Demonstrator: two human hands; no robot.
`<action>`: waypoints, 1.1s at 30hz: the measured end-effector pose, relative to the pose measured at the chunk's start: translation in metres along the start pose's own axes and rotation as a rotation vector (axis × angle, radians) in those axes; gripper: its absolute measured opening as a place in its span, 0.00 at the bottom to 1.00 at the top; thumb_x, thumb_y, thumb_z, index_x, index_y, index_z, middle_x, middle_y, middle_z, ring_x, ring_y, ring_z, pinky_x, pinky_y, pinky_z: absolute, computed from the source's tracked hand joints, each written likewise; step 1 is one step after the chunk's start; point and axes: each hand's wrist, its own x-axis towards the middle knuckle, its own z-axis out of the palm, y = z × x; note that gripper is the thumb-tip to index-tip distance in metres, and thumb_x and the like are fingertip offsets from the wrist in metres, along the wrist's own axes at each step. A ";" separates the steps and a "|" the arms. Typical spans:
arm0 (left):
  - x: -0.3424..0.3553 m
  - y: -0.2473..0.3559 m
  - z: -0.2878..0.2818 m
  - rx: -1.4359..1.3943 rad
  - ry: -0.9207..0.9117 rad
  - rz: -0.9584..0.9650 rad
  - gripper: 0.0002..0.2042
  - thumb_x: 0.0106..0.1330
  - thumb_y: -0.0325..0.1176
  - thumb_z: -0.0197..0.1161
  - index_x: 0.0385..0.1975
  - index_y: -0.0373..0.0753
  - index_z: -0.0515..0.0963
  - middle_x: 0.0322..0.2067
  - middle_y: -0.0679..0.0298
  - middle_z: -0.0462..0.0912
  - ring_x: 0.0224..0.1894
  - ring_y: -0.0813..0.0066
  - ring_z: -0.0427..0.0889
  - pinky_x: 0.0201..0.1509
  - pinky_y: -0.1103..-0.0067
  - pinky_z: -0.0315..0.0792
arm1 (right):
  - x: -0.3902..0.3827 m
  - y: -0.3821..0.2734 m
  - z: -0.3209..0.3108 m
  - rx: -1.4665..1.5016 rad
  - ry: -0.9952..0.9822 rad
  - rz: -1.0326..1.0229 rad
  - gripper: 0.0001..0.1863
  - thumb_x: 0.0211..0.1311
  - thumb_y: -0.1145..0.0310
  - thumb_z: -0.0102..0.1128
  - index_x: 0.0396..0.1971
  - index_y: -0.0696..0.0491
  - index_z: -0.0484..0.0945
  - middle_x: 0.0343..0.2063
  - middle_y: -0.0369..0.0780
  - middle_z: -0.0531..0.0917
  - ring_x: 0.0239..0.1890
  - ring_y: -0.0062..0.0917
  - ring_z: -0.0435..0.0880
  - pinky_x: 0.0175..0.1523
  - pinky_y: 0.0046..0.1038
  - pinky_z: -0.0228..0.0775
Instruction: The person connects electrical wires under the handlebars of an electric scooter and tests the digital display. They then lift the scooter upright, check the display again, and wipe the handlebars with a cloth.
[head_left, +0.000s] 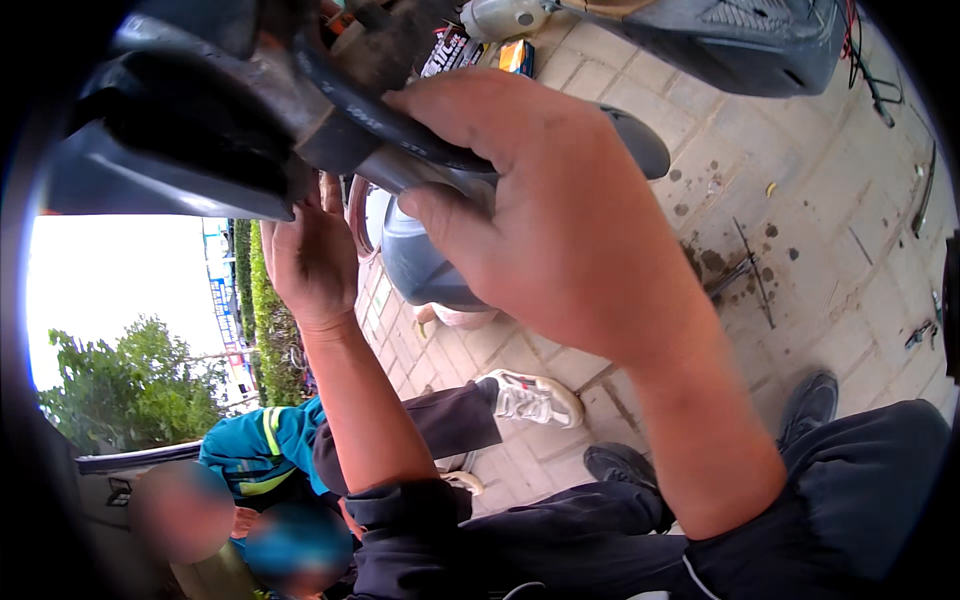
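Observation:
My right hand [570,210] is closed round a grey metal tube [392,168] and the black hose [375,115] running along it; the thumb presses from below and the forefinger lies over the top. Further left, my left hand [315,260] reaches up to the underside of the vehicle's dark frame, beside a dark plastic panel [170,180]. Its fingers look bent together there, but their tips and whatever they grip are hidden. Beyond my right thumb, a grey rounded cover [430,262] shows low over the paving.
A person in a blue-green jacket [290,440] with yellow stripes sits at lower left. Another dark vehicle body [730,45] stands at the top right. A cross-shaped wrench [742,268] lies on the stained paving [835,215]. Small boxes [516,57] sit near the top.

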 end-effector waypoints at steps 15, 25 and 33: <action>0.018 -0.035 -0.016 1.345 0.323 0.402 0.12 0.64 0.32 0.53 0.25 0.26 0.72 0.20 0.52 0.77 0.22 0.71 0.74 0.29 0.76 0.67 | -0.022 0.030 0.025 -0.018 0.155 -0.094 0.17 0.47 0.70 0.66 0.40 0.57 0.78 0.21 0.42 0.80 0.27 0.35 0.81 0.31 0.33 0.73; 0.011 -0.043 0.011 1.032 0.327 0.235 0.13 0.70 0.35 0.52 0.33 0.27 0.73 0.25 0.59 0.80 0.26 0.76 0.77 0.31 0.80 0.70 | -0.020 0.030 0.030 -0.099 0.127 -0.135 0.21 0.46 0.72 0.67 0.43 0.58 0.77 0.26 0.42 0.79 0.32 0.34 0.80 0.36 0.33 0.71; 0.012 -0.042 -0.004 0.823 0.201 0.255 0.14 0.70 0.36 0.55 0.47 0.31 0.74 0.36 0.62 0.81 0.39 0.80 0.76 0.42 0.83 0.69 | -0.013 0.023 0.026 -0.202 -0.047 -0.160 0.27 0.49 0.73 0.66 0.51 0.62 0.72 0.43 0.46 0.76 0.47 0.32 0.76 0.51 0.30 0.65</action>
